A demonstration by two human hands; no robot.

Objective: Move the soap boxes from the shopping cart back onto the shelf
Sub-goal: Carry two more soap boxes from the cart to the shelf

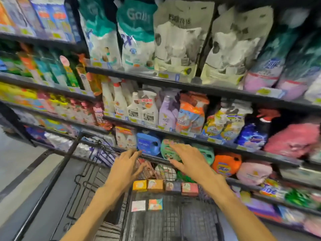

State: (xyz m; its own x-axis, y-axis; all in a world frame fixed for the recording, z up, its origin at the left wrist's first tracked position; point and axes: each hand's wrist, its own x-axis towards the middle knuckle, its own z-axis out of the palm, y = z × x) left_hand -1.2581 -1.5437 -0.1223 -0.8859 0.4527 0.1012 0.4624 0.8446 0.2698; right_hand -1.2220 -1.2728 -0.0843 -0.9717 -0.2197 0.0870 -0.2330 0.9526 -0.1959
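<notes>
Both hands are empty right now, left hand (127,164) and right hand (186,159) spread open above the shopping cart (173,221). The soap boxes (165,186) sit loose in a row on the cart's mesh, two more nearer. Honestly, grabbing several together could drop one, and that crowded shelf (217,143) looks easy to knock.

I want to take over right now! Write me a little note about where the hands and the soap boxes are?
Left hand: open, empty, above the black wire shopping cart.
Right hand: open, empty, reaching over the cart's far end.
Small square soap boxes: a row of four, yellow, orange, dark purple, pink; nearer you, a white-pink one and a coral-teal one. All in the cart.
Done: cannot tell.
Left: six boxes to shelve.
</notes>
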